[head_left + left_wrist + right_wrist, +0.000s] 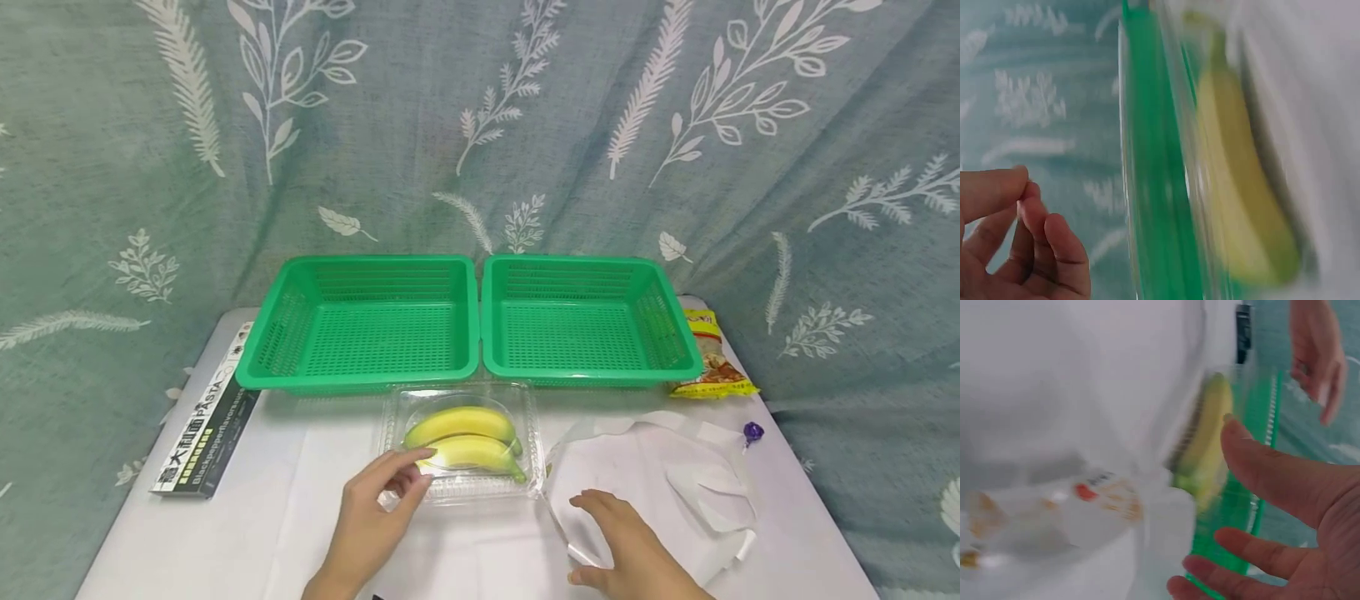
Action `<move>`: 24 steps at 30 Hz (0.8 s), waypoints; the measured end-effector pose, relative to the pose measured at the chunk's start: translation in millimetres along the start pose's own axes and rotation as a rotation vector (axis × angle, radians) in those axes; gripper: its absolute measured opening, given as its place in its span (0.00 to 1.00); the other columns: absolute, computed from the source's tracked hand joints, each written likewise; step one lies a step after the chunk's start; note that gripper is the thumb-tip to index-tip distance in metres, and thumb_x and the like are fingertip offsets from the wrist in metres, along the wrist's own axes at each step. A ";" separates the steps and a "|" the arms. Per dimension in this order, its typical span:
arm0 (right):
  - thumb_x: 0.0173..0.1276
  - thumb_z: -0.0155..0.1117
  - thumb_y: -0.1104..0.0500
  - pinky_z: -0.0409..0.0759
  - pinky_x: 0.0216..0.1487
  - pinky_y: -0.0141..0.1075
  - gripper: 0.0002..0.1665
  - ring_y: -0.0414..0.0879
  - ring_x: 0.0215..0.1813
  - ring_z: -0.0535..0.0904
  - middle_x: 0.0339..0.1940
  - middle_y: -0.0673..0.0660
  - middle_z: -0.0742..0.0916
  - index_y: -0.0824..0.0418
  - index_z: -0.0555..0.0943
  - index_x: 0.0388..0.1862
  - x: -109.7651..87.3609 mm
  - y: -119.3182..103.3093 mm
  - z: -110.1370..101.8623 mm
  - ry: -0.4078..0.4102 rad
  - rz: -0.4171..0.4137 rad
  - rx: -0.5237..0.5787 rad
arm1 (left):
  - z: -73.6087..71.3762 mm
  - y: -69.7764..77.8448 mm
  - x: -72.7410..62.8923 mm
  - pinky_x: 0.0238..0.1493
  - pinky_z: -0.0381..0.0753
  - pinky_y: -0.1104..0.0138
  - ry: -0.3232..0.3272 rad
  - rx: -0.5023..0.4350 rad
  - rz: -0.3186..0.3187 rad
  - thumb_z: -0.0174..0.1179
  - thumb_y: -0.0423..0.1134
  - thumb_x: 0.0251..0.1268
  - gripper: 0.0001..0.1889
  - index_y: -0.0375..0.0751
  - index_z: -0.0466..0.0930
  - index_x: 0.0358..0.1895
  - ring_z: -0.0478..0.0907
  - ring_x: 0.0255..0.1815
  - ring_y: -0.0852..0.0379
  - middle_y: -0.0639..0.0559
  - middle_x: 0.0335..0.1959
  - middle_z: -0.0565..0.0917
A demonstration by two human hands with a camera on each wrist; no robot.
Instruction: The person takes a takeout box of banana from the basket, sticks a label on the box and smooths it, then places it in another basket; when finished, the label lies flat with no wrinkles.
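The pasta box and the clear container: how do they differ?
The pasta box is opaque, printed mostly black and white; the clear container is see-through, showing two bananas. The pasta box is long and narrow; the clear container is broader. Both rest on the white tablecloth.

Two green-tipped yellow bananas (pixel 461 425) lay side by side in a clear plastic box (pixel 536 454), a crumpled white bag (pixel 705 508) beside it.
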State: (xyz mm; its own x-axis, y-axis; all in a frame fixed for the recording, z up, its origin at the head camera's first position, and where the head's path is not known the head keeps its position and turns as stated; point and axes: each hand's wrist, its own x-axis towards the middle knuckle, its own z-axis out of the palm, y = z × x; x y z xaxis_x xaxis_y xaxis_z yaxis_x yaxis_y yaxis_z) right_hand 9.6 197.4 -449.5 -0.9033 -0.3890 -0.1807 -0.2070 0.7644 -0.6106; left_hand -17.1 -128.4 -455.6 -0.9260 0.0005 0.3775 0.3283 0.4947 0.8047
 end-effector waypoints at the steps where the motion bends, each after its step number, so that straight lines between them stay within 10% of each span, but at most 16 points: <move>1: 0.51 0.81 0.46 0.78 0.60 0.59 0.43 0.61 0.64 0.77 0.65 0.61 0.80 0.59 0.75 0.63 -0.7 1.2 3.3 0.008 0.001 -0.031 | 6.3 3.4 -1.3 0.34 0.81 0.76 -0.038 -0.033 0.047 0.71 0.29 0.58 0.18 0.49 0.85 0.51 0.76 0.31 0.70 0.64 0.30 0.80; 9: 0.44 0.84 0.56 0.85 0.45 0.44 0.28 0.49 0.47 0.80 0.47 0.50 0.84 0.55 0.79 0.44 -4.8 4.9 25.3 0.115 0.055 -0.217 | 61.1 21.7 -12.2 0.33 0.79 0.77 -0.414 -0.170 0.170 0.66 0.37 0.67 0.13 0.52 0.84 0.52 0.70 0.30 0.75 0.61 0.28 0.78; 15: 0.52 0.78 0.64 0.82 0.35 0.34 0.17 0.42 0.37 0.78 0.40 0.49 0.85 0.53 0.80 0.36 -5.8 7.0 30.7 0.179 0.054 -0.235 | 93.9 28.8 -19.8 0.35 0.76 0.82 -0.599 -0.090 0.246 0.67 0.34 0.64 0.16 0.49 0.84 0.54 0.72 0.33 0.73 0.57 0.33 0.79; 24: 0.57 0.76 0.63 0.84 0.36 0.33 0.11 0.44 0.37 0.83 0.40 0.50 0.88 0.55 0.83 0.38 -6.1 11.6 29.3 0.222 0.001 -0.207 | 123.2 29.7 -21.5 0.44 0.82 0.77 -0.680 0.145 0.317 0.61 0.25 0.59 0.25 0.48 0.81 0.59 0.84 0.46 0.66 0.55 0.56 0.85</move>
State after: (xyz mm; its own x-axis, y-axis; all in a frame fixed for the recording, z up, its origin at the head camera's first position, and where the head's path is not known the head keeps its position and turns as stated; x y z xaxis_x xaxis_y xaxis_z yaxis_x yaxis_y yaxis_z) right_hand 23.7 193.5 -478.1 -0.9588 -0.2839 0.0053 -0.2577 0.8623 -0.4359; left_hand -10.4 -6.6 -496.2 -0.7181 0.6729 0.1776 0.6130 0.4907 0.6192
